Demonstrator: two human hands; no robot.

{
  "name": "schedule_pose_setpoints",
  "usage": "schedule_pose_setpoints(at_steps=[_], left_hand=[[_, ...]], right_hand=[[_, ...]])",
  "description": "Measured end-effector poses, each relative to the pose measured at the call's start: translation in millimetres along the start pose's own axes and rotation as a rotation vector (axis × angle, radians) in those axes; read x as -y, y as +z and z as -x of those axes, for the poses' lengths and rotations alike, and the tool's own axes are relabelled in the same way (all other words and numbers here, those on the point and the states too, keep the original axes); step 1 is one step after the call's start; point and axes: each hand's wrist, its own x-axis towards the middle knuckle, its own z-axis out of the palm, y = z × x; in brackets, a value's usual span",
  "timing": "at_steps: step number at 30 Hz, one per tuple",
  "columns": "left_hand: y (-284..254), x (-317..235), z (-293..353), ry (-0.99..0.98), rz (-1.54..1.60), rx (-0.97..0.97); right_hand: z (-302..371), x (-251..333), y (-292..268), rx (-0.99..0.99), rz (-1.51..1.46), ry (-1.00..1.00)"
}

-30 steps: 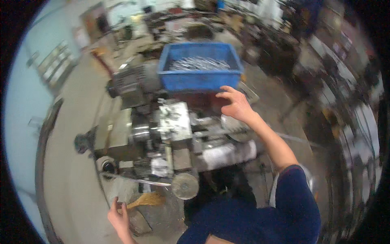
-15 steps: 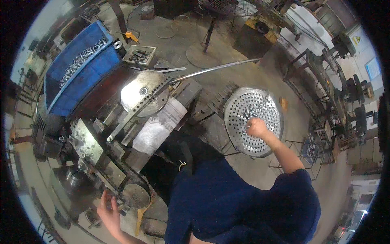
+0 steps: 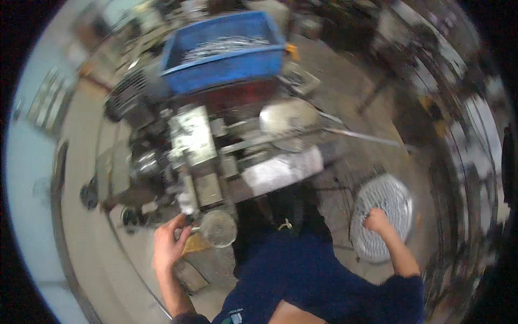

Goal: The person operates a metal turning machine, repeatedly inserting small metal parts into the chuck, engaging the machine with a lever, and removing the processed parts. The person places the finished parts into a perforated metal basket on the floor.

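My left hand [image 3: 170, 244] is at the near end of a bench machine, beside a round metal disc [image 3: 218, 228]. Its thumb and forefinger curve apart with a gap between them, close to a short pale rod by the disc; blur hides whether they touch it. Over to the right, my right hand [image 3: 377, 221] is closed above a round perforated metal plate [image 3: 386, 243], and what it holds, if anything, is hidden. A bright flat metal plate [image 3: 194, 135] lies on the machine.
A blue bin [image 3: 226, 70] of small metal pieces [image 3: 232, 46] stands behind the machine. A large metal disc [image 3: 288, 116], a long lever bar [image 3: 367, 136] and a pale sheet [image 3: 283, 170] lie nearer. Racks and equipment line the right side.
The view has swung leftward, so the bin and machine appear further right, and it is now blurred. My left hand's fingers have curled inward; my right hand stays closed over the perforated plate.
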Motion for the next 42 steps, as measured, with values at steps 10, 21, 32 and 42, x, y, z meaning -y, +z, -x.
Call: schedule_pose_setpoints(at_steps=[10,21,32,42], left_hand=[[21.6,-39.8,-16.5,0.058,0.542,-0.061],[14.9,-18.4,-14.1,0.016,0.748,-0.003],[-67.1,48.6,32.7,-0.202,0.390,-0.265],[-46.0,141.6,223.8,-0.962,-0.167,-0.326]], right_hand=[[-38.3,292.1,-176.2,-0.198,-0.561,-1.383],[-9.1,397.8,-206.4,-0.257,-0.283,-1.710],[-50.7,488.1,-239.3,-0.422,0.023,-1.564],[-111.4,561.3,-214.0,-0.345,-0.016,-1.254]])
